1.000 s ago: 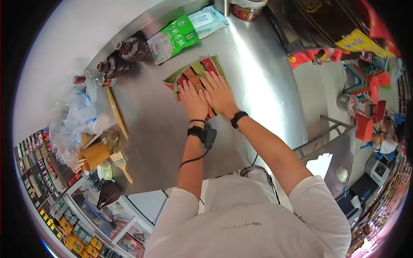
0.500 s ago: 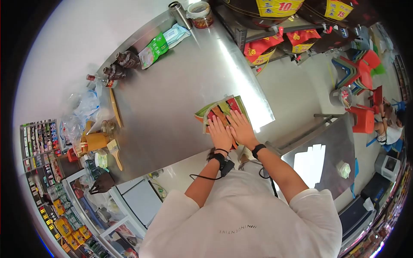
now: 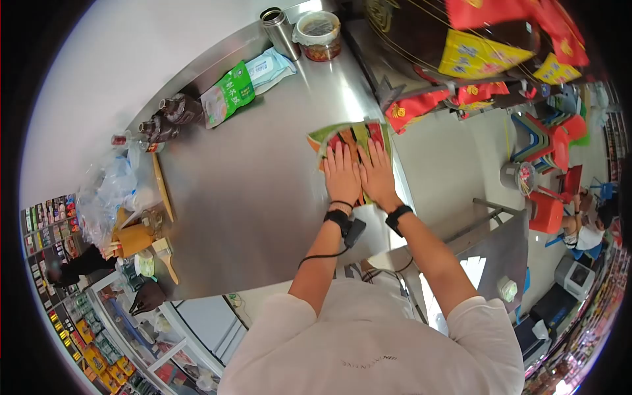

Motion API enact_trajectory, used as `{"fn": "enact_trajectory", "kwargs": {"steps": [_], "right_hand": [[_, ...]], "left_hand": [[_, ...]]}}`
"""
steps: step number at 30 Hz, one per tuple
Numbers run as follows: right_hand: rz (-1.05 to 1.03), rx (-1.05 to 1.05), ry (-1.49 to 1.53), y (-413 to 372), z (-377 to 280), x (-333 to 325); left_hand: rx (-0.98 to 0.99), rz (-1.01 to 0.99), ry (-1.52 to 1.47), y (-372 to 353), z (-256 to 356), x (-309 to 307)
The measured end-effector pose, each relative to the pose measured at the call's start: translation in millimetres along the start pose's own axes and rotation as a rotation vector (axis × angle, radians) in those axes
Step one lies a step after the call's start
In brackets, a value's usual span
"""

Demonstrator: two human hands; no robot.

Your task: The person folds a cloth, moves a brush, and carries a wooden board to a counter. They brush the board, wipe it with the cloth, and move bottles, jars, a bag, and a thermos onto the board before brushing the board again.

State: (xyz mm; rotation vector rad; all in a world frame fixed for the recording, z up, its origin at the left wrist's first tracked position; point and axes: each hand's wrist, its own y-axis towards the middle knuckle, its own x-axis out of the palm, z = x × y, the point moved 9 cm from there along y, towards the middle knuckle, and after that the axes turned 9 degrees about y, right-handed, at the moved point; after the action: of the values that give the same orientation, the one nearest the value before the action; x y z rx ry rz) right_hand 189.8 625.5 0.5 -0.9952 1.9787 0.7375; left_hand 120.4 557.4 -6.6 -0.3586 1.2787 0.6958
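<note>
My left hand (image 3: pixel 342 174) lies flat on a folded, multicoloured striped cloth (image 3: pixel 355 135) in green, orange, red and black. Beside it my right hand (image 3: pixel 378 176) rests flat on the same cloth, its fingers stretched forward. The two hands are side by side, nearly touching at the thumbs. Under my palms part of the cloth is hidden. It lies on the steel table (image 3: pixel 243 197), near its right edge. Both wrists wear black bands.
Along the table's back stand a steel flask (image 3: pixel 280 34), a lidded tub (image 3: pixel 317 38), a green packet (image 3: pixel 227 94) and dark bottles (image 3: pixel 179 108). At left lie a rolling pin (image 3: pixel 162 187) and a brush (image 3: pixel 166 260). Large jars (image 3: pixel 421 46) crowd the right; a seated person (image 3: pixel 586 234) is beyond.
Both hands have pushed forward with the cloth under them, toward the table's far side. The camera view has shifted too. A dark shape now shows at the far left.
</note>
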Motion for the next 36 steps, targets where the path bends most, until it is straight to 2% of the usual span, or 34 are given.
{"fn": "enact_trajectory", "kwargs": {"steps": [4,8,14,18,21,25,36], "right_hand": [[0.024,-0.063,0.0,108.2,11.9,18.3],[0.065,-0.081,-0.058,175.9,23.7,26.1],[0.082,-0.078,-0.053,224.2,33.3,35.6],[0.08,-0.095,-0.049,221.6,33.4,35.2],[0.085,-0.103,-0.024,199.3,27.5,31.8],[0.043,-0.074,-0.018,137.2,14.7,20.6],[-0.099,-0.083,0.04,-83.6,-21.1,-9.2]], "left_hand": [[-0.082,0.058,-0.037,95.5,-39.0,6.0],[-0.121,0.082,-0.086,159.4,-61.2,13.5],[-0.171,0.139,-0.096,198.3,-73.2,15.5],[-0.158,0.132,-0.067,194.2,-71.3,14.9],[-0.127,0.102,-0.027,174.9,-65.9,10.0],[-0.087,0.049,-0.008,114.4,-50.8,5.3],[0.017,-0.089,0.012,-102.5,-17.0,-25.4]]}}
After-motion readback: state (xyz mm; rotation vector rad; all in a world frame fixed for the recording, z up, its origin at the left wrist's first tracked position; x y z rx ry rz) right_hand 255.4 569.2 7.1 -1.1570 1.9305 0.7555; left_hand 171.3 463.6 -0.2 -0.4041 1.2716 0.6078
